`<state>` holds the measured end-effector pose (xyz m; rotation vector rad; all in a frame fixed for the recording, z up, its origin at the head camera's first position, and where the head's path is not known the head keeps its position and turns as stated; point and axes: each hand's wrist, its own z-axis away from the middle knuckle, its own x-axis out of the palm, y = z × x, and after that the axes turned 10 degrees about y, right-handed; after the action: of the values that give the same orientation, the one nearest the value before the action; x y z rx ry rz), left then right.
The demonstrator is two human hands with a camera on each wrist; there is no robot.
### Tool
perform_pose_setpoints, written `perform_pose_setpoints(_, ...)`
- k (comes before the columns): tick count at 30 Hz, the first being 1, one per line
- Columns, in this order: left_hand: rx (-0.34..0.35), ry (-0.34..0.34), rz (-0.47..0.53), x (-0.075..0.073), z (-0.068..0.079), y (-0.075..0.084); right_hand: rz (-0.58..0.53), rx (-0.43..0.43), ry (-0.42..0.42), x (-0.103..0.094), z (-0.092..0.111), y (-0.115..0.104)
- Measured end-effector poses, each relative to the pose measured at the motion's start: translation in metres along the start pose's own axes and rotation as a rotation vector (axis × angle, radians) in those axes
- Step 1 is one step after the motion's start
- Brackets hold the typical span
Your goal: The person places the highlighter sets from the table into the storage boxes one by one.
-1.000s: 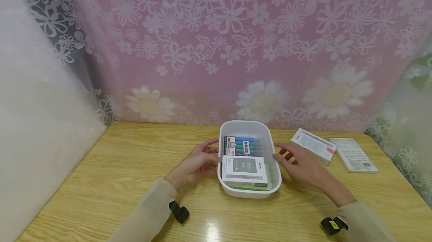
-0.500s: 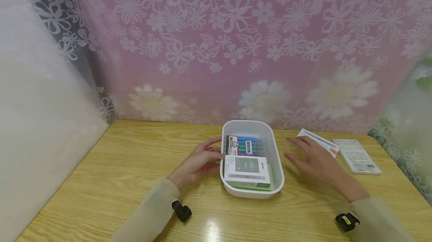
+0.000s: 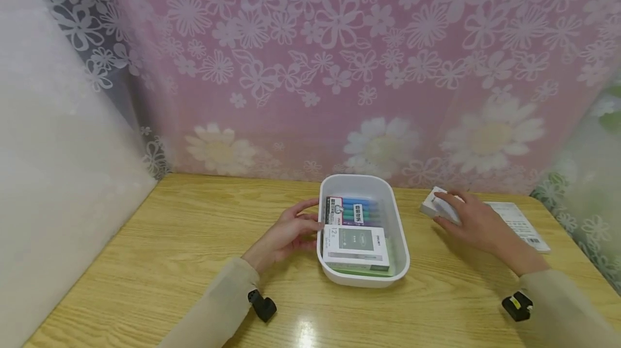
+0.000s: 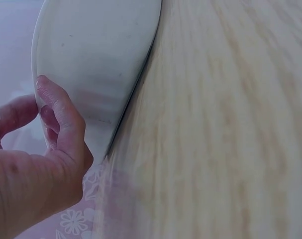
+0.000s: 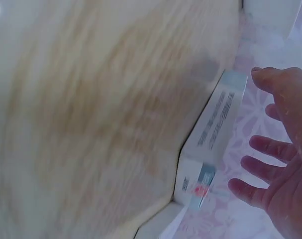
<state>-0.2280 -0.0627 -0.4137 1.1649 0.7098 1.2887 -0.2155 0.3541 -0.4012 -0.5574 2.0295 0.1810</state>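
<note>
A white plastic basket stands on the wooden table, with several stationery packs inside. My left hand holds its left side, thumb at the rim and bent fingers against the outer wall, as the left wrist view shows. In the basket, a white box with a grey-green label lies in front of a clear pack of blue, green and purple pens. My right hand is spread above a small white box right of the basket. Its fingers hide much of that box in the head view.
Behind the right hand, a flat white pack with a barcode lies on the table. A pink flowered curtain hangs along the table's back edge. A green item shows beneath the label box in the basket.
My right hand has left the basket's right side and moved right, over the small white box. The left hand has stayed at the basket.
</note>
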Motion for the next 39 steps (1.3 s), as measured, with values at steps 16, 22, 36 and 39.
perform_pose_setpoints(16,-0.018,0.006,0.022,-0.002,-0.002,0.0,0.059,0.087,-0.165,-0.003,0.001,0.025)
perform_pose_setpoints(22,-0.018,-0.006,0.028,-0.003,-0.002,0.0,0.068,0.103,-0.239,-0.004,0.0,0.027)
perform_pose_setpoints(36,-0.017,-0.015,0.036,-0.002,-0.002,0.0,0.112,0.127,-0.225,0.006,0.0,0.034)
perform_pose_setpoints(39,-0.018,-0.017,0.032,-0.002,-0.002,-0.001,0.098,0.13,-0.22,0.006,0.001,0.036)
